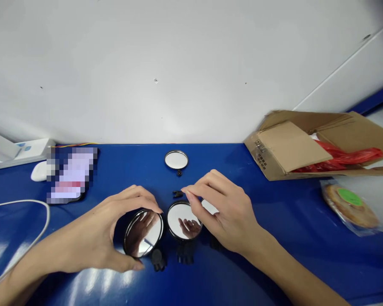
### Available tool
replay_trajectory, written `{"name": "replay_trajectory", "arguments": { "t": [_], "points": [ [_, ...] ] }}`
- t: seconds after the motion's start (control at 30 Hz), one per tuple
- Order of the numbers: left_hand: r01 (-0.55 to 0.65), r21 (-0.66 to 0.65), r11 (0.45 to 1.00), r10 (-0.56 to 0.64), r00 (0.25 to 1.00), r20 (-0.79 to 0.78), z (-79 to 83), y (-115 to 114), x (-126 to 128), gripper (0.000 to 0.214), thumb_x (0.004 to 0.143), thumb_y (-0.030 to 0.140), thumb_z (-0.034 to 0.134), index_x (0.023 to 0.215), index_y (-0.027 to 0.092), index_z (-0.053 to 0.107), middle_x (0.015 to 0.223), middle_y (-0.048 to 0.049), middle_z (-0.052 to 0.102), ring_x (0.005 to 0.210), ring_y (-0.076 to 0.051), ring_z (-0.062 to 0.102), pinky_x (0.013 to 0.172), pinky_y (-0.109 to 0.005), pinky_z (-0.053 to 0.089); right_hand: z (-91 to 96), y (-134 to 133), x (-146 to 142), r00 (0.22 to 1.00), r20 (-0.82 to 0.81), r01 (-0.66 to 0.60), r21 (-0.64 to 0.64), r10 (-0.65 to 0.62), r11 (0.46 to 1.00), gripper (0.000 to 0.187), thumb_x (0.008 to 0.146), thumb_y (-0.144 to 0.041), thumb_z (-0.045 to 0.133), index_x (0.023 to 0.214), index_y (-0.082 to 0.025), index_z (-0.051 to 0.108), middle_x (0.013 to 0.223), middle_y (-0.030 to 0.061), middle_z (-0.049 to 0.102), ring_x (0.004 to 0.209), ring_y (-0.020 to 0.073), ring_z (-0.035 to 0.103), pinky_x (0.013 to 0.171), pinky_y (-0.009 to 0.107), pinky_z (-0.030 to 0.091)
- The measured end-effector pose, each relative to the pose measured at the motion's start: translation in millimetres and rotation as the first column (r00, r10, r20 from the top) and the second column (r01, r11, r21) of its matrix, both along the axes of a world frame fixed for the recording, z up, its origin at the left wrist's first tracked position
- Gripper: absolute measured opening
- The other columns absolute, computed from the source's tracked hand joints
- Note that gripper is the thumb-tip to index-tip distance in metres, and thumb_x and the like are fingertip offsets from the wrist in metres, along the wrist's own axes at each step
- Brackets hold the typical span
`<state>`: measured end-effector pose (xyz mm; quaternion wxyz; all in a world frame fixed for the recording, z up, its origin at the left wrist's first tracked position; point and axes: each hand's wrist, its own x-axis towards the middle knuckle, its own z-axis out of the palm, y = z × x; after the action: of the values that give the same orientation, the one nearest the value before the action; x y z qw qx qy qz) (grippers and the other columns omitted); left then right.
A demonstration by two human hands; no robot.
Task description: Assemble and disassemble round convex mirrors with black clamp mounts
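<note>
My left hand [115,233] curves around a round black-rimmed mirror [143,233], fingers at its upper rim and thumb by its lower edge. A black jointed mount [158,260] sits at that mirror's lower right. My right hand [223,208] is closed in a pinch, its fingertips at the right end of a small black forked clip [177,194]. Below the clip lies a second round mirror [184,221], reflecting fingers, with a black mount [185,253] under it. Another mirror [210,207] is mostly hidden behind my right hand.
A smaller-looking round mirror [176,160] lies farther back on the blue table [130,161]. To the left are a blurred-out phone [72,176], a white mouse-like object [42,171] and a white cable [46,212]. An opened cardboard box [287,148] and a wrapped pastry [351,206] stand right.
</note>
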<state>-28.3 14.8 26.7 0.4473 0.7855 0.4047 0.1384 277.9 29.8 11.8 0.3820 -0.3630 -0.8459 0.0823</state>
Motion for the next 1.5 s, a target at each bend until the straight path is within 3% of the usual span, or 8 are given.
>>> {"name": "replay_trajectory", "arguments": {
  "t": [0.2, 0.4, 0.67, 0.9, 1.07, 1.27, 1.33, 1.5],
  "points": [
    [-0.007, -0.040, 0.999, 0.007, 1.000, -0.003, -4.9, -1.4, 2.2, 0.075, 0.073, 0.017, 0.101, 0.138, 0.042, 0.076, 0.146, -0.0006, 0.075, 0.122, -0.030, 0.079, 0.104, -0.041, 0.067, 0.0, 7.4, 3.7, 0.999, 0.034, 0.036, -0.213, -0.030, 0.976, 0.019, 0.116, -0.017, 0.065, 0.111, -0.022, 0.083, 0.100, 0.0045, 0.077, 0.094, 0.0204, 0.067, 0.082, 0.037, 0.055],
    [-0.033, -0.053, 0.998, 0.030, 0.998, -0.053, -4.8, -2.1, -0.3, 0.075, 0.079, 0.022, 0.099, 0.146, 0.043, 0.073, 0.138, -0.0013, 0.079, 0.117, -0.031, 0.080, 0.099, -0.042, 0.067, -0.6, 11.0, 8.1, 0.988, 0.138, -0.021, -0.348, 0.073, 0.937, 0.025, 0.120, -0.029, 0.066, 0.124, -0.029, 0.090, 0.117, 0.0076, 0.074, 0.107, 0.0240, 0.066, 0.092, 0.043, 0.058],
    [-0.015, -0.042, 0.999, 0.012, 0.998, -0.069, -4.3, -1.9, -1.9, 0.075, 0.082, 0.023, 0.099, 0.149, 0.044, 0.072, 0.138, -0.0016, 0.078, 0.121, -0.032, 0.079, 0.102, -0.042, 0.065, 0.2, 10.8, 9.8, 0.968, 0.238, 0.015, -0.358, 0.075, 0.934, 0.036, 0.125, -0.031, 0.054, 0.127, -0.027, 0.090, 0.126, 0.0122, 0.074, 0.118, 0.0286, 0.064, 0.100, 0.049, 0.059],
    [0.025, -0.098, 0.995, -0.034, 0.996, -0.088, -9.0, -1.0, -5.8, 0.085, 0.086, 0.021, 0.098, 0.157, 0.051, 0.062, 0.154, 0.0000, 0.070, 0.133, -0.033, 0.073, 0.112, -0.047, 0.062, 11.0, 8.9, 14.6, 0.949, 0.259, -0.022, -0.510, 0.178, 0.860, 0.040, 0.125, -0.053, 0.052, 0.144, -0.040, 0.084, 0.149, 0.0124, 0.067, 0.141, 0.0334, 0.058, 0.113, 0.055, 0.059],
    [0.032, -0.086, 0.996, -0.038, 0.997, -0.073, -11.1, -1.3, -7.1, 0.090, 0.085, 0.023, 0.101, 0.159, 0.053, 0.060, 0.157, 0.0004, 0.068, 0.136, -0.034, 0.072, 0.114, -0.048, 0.062, 7.4, 13.4, 17.3, 0.948, 0.306, 0.044, -0.410, 0.092, 0.911, 0.041, 0.126, -0.045, 0.049, 0.137, -0.032, 0.087, 0.138, 0.0133, 0.073, 0.133, 0.0339, 0.061, 0.109, 0.054, 0.060],
    [-0.006, -0.126, 0.992, 0.004, 1.000, -0.013, -16.1, -3.9, -16.4, 0.114, 0.070, 0.056, 0.114, 0.167, 0.058, 0.054, 0.169, -0.0012, 0.062, 0.148, -0.042, 0.066, 0.126, -0.057, 0.056, -6.8, 28.7, 36.8, 0.929, 0.365, 0.034, -0.247, 0.061, 0.968, 0.035, 0.111, -0.015, 0.059, 0.137, -0.021, 0.082, 0.137, 0.0150, 0.078, 0.122, 0.0349, 0.070, 0.106, 0.055, 0.060],
    [-0.039, -0.131, 0.991, 0.040, 0.999, 0.010, -18.5, -4.9, -20.8, 0.117, 0.068, 0.070, 0.110, 0.169, 0.060, 0.052, 0.174, -0.0015, 0.060, 0.156, -0.047, 0.059, 0.130, -0.063, 0.051, -9.6, 33.5, 40.3, 0.954, 0.299, 0.128, -0.318, -0.028, 0.939, 0.030, 0.114, -0.021, 0.060, 0.132, -0.023, 0.083, 0.132, 0.0130, 0.079, 0.115, 0.0317, 0.075, 0.103, 0.050, 0.062],
    [-0.095, -0.187, 0.978, 0.107, 0.993, 0.053, -21.2, -7.6, -28.5, 0.084, 0.100, 0.088, 0.069, 0.175, 0.056, 0.051, 0.181, -0.0010, 0.057, 0.157, -0.047, 0.057, 0.128, -0.062, 0.053, -14.6, 45.6, 42.0, 0.947, 0.233, 0.310, -0.492, -0.219, 0.814, 0.014, 0.110, -0.028, 0.072, 0.112, -0.025, 0.085, 0.112, 0.0081, 0.077, 0.097, 0.0261, 0.076, 0.091, 0.044, 0.062]
  ]
}}
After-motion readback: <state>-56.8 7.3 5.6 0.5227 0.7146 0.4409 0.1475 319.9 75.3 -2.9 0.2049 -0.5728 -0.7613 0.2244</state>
